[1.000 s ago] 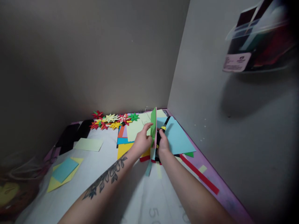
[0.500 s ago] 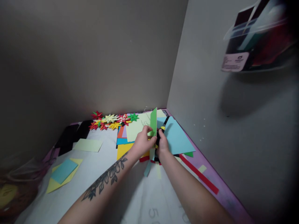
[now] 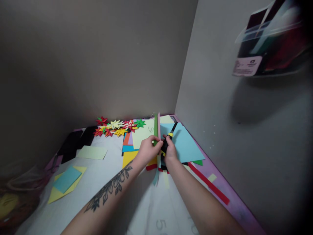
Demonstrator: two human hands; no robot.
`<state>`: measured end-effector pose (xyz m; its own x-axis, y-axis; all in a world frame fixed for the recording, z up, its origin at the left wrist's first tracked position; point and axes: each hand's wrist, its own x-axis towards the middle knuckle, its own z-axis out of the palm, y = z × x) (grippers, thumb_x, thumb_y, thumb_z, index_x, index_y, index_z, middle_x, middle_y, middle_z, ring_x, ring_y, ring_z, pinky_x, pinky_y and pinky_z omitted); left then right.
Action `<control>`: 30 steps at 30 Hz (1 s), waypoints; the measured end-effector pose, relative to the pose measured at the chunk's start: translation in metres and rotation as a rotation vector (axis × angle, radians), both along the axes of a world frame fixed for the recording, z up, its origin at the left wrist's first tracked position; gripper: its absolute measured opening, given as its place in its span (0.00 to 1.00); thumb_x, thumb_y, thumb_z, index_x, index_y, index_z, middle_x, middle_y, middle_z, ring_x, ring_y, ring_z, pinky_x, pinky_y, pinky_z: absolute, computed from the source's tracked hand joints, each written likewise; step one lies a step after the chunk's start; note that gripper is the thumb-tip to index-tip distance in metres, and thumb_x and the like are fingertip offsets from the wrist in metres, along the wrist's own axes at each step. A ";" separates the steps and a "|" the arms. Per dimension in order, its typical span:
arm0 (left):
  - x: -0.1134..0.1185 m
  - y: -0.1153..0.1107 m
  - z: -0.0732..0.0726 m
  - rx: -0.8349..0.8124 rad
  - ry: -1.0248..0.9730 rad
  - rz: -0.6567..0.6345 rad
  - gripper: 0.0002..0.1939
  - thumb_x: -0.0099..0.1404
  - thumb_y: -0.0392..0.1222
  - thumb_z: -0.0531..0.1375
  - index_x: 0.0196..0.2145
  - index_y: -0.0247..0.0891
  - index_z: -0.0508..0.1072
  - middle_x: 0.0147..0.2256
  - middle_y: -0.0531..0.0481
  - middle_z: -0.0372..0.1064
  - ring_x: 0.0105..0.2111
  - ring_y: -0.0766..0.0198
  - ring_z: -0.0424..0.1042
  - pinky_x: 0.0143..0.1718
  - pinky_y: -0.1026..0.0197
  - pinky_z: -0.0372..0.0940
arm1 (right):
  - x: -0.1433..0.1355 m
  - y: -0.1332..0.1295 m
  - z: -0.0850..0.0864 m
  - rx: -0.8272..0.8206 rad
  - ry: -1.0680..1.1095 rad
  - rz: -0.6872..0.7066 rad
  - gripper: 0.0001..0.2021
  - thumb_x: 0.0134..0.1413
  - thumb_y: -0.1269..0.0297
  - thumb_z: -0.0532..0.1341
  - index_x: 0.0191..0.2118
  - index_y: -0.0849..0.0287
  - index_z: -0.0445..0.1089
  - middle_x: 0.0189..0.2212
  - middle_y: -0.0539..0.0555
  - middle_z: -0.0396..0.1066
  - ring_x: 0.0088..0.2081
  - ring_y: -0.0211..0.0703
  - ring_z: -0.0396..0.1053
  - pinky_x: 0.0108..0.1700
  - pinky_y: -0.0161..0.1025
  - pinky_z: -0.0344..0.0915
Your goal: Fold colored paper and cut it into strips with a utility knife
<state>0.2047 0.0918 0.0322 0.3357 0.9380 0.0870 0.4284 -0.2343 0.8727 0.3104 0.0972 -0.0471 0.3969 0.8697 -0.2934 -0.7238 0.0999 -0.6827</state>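
Fingers [image 3: 152,138] above cluttered surface [image 3: 102,174], grey walls [image 3: 127,62]

One head-worn view, set above the near side of the surface [image 3: 97,174], facing forward and down toward the far right corner, where back wall [image 3: 110,65] and right wall [image 3: 210,111] meet. Framing wide: forearms [image 3: 111,186] run in from the bottom, close to the lens; left hand [image 3: 149,146] and right hand [image 3: 171,150] farther off, below mid-view, nearer the far edge.

A home-style papercraft corner, shown by folded paper stars [image 3: 115,124] and coloured sheets [image 3: 187,143] on a table [image 3: 207,167].
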 end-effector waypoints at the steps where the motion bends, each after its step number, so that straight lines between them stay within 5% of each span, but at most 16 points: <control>1: 0.000 0.000 0.000 -0.010 -0.003 0.001 0.08 0.58 0.45 0.59 0.33 0.39 0.70 0.28 0.50 0.75 0.25 0.62 0.75 0.26 0.64 0.66 | 0.000 0.000 0.000 -0.002 -0.003 -0.002 0.19 0.46 0.49 0.62 0.41 0.54 0.68 0.22 0.44 0.69 0.21 0.38 0.67 0.23 0.35 0.64; 19: -0.004 0.004 -0.004 -0.089 -0.082 -0.018 0.09 0.60 0.42 0.58 0.36 0.35 0.73 0.34 0.45 0.76 0.32 0.60 0.76 0.31 0.63 0.69 | -0.002 0.001 -0.002 0.036 -0.047 -0.021 0.15 0.49 0.50 0.60 0.39 0.54 0.69 0.23 0.45 0.72 0.22 0.40 0.69 0.22 0.35 0.62; 27: -0.005 0.006 -0.003 -0.031 0.029 0.013 0.11 0.57 0.35 0.56 0.38 0.35 0.74 0.34 0.47 0.76 0.30 0.62 0.74 0.29 0.65 0.66 | -0.004 -0.001 0.001 0.078 -0.146 -0.027 0.18 0.48 0.48 0.61 0.40 0.54 0.67 0.22 0.44 0.70 0.22 0.38 0.67 0.23 0.34 0.62; 30: -0.005 0.006 -0.002 0.036 0.117 0.061 0.11 0.57 0.36 0.57 0.38 0.36 0.73 0.31 0.47 0.74 0.29 0.61 0.72 0.29 0.64 0.64 | -0.011 -0.006 0.006 0.128 -0.234 -0.023 0.20 0.45 0.50 0.65 0.43 0.54 0.67 0.28 0.45 0.72 0.29 0.39 0.70 0.31 0.34 0.65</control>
